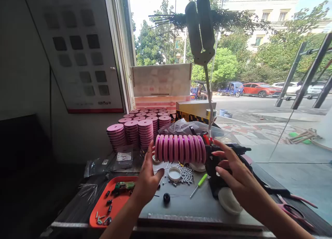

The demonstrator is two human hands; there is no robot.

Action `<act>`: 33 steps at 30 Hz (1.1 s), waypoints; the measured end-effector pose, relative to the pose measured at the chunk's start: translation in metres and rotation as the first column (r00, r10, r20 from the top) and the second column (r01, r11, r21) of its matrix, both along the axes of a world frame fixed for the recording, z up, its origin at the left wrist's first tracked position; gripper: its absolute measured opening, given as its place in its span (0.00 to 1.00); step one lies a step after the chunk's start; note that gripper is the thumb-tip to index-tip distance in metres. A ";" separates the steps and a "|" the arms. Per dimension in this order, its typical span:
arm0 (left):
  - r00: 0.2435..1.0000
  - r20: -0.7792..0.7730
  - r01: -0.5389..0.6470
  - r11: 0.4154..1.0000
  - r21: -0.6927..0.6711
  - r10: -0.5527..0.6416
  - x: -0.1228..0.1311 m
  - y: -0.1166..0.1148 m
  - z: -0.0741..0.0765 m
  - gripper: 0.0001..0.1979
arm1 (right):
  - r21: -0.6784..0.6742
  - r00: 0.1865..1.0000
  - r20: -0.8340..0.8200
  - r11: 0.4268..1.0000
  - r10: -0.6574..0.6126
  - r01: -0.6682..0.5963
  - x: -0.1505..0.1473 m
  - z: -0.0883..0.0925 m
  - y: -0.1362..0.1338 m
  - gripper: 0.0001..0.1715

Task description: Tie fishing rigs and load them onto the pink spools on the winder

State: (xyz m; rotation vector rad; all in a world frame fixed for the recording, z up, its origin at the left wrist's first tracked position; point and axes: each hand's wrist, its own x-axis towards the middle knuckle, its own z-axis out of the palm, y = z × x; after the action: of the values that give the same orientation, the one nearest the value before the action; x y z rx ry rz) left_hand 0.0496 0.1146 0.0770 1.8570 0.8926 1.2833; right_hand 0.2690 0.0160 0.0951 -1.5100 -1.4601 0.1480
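Observation:
A row of pink spools [180, 148] with shiny purple line between their flanges lies sideways in mid-view, against a black winding device [216, 163]. My left hand [148, 178] is at the row's left end, fingers stretched upward and thumb apart. Whether its fingertips touch the end spool is hard to tell. On the other side, my right hand [232, 168] hovers by the black device with its fingers spread and nothing visible between them. Beneath the row are a small white round dish [174, 174], many small grey beads [186, 175], a green-handled screwdriver [199, 185] and a black knob [166, 198].
Stacks of pink spools [131, 130] stand at the back left. An orange tray [98, 206] with small parts sits front left. Scissors [294, 211] lie far right, near a whitish round lid [229, 200]. A lamp [207, 80] rises behind the row, before a window.

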 end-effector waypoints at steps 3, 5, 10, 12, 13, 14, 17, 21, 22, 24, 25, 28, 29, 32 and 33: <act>1.000 -0.007 -0.013 1.000 -0.008 0.013 -0.001 -0.001 0.000 0.38 | 0.006 0.999 0.024 0.999 -0.046 0.046 0.007 0.002 -0.010 0.31; 1.000 0.004 0.008 0.999 -0.036 -0.008 -0.001 -0.002 -0.001 0.36 | -0.015 0.999 0.033 0.999 -0.034 0.035 0.009 0.000 -0.012 0.30; 1.000 0.020 0.015 0.998 -0.062 -0.014 -0.002 -0.006 -0.002 0.36 | -0.026 1.000 -0.002 1.000 0.000 0.000 0.006 -0.008 -0.010 0.30; 1.000 0.027 0.009 0.998 -0.062 -0.007 -0.002 -0.007 -0.001 0.35 | -0.038 1.000 -0.015 0.999 0.012 -0.012 0.004 -0.008 -0.009 0.30; 0.999 0.031 0.012 0.998 -0.065 -0.010 -0.003 -0.007 -0.002 0.35 | -0.043 1.000 -0.020 0.999 0.018 -0.019 0.003 -0.007 -0.009 0.30; 0.999 0.036 0.018 0.997 -0.070 -0.015 -0.002 -0.007 -0.002 0.35 | -0.046 0.999 -0.023 0.999 0.028 -0.029 0.002 -0.006 -0.009 0.30; 0.998 0.051 0.043 0.996 -0.076 -0.039 -0.001 -0.008 -0.004 0.35 | -0.053 0.997 -0.031 0.996 0.064 -0.066 0.000 -0.004 -0.007 0.31; 0.994 0.082 0.083 0.993 -0.082 -0.076 0.000 -0.007 -0.006 0.36 | -0.052 0.992 -0.046 0.992 0.114 -0.117 -0.001 -0.008 -0.001 0.33; 0.992 0.092 0.094 0.992 -0.081 -0.086 0.001 -0.007 -0.006 0.37 | -0.055 0.991 -0.051 0.990 0.126 -0.129 -0.001 -0.009 0.001 0.33; 0.989 0.111 0.112 0.991 -0.077 -0.103 0.001 -0.007 -0.007 0.37 | -0.066 0.987 -0.058 0.986 0.152 -0.156 -0.001 -0.012 0.004 0.34; 0.987 0.119 0.117 0.990 -0.079 -0.107 0.001 -0.007 -0.007 0.38 | -0.070 0.985 -0.061 0.983 0.163 -0.167 -0.001 -0.013 0.005 0.34; 0.989 0.121 0.099 0.992 -0.085 -0.088 0.000 -0.008 -0.008 0.38 | -0.072 0.982 -0.066 0.981 0.177 -0.182 -0.001 -0.013 0.007 0.34; 0.990 0.117 0.085 0.993 -0.084 -0.074 0.000 -0.008 -0.009 0.38 | -0.072 0.982 -0.066 0.981 0.177 -0.182 -0.002 -0.012 0.008 0.34; 0.994 0.102 0.051 0.996 -0.076 -0.043 0.000 -0.008 -0.010 0.38 | -0.082 0.983 -0.059 0.981 0.172 -0.176 -0.002 -0.010 0.008 0.35; 0.994 0.097 0.049 0.996 -0.074 -0.042 0.001 -0.008 -0.010 0.38 | -0.087 0.984 -0.058 0.981 0.170 -0.175 -0.002 -0.010 0.008 0.35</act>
State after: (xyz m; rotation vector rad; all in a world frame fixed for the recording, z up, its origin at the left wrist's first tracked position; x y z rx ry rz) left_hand 0.0502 0.1068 0.0674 1.7327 0.8327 1.2811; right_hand 0.2665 0.0237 0.0851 -1.4402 -1.5607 0.3595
